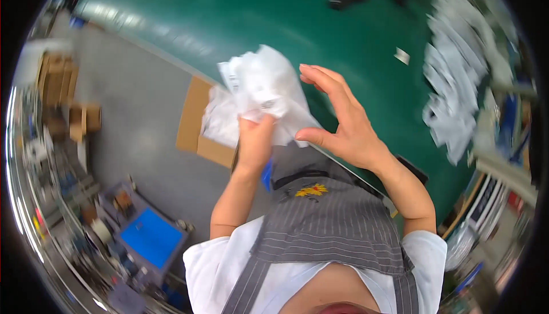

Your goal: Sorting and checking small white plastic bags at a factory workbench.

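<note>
Our left hand pinches a crumpled white plastic bag, its fingertips buried in the folds. Our right hand hangs just beside it, fingers spread. Beyond the fingers, blurred white bags crowd the green table.

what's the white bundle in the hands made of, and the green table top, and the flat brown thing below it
White bundle: likely thin plastic film bags, crinkled, translucent and slightly glossy; the left hand grips it. Green table top: smooth mat, perhaps rubber or vinyl, with soft sheen. Brown sheet: apparently matte cardboard.
</note>
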Demonstrator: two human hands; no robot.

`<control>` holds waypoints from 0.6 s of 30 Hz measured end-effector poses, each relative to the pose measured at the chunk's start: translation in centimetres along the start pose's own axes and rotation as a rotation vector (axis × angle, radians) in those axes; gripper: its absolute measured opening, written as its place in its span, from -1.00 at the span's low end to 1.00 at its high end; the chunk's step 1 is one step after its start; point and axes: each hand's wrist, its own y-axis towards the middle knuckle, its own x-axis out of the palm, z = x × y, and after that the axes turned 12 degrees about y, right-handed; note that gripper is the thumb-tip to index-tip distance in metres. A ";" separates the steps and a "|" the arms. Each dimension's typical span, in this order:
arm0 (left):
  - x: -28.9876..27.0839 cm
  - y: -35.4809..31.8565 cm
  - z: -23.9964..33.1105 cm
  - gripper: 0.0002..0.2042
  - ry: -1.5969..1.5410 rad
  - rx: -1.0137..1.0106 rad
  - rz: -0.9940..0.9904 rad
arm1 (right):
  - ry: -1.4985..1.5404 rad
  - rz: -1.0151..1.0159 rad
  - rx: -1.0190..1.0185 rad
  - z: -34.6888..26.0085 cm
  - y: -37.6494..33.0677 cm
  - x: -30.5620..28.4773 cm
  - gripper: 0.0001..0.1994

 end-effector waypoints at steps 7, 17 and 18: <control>16.2 -3.3 -2.9 -0.58 0.002 -0.294 -0.596 | 0.238 0.682 0.393 2.3 -13.3 -8.7 -0.39; 14.9 -4.2 -3.8 -0.40 0.634 0.169 -0.463 | -0.080 0.778 0.471 5.1 -19.7 -10.0 -0.70; 14.6 -3.5 -3.4 -0.46 0.820 0.428 -0.370 | -0.075 0.771 0.477 5.4 -19.8 -10.1 -0.70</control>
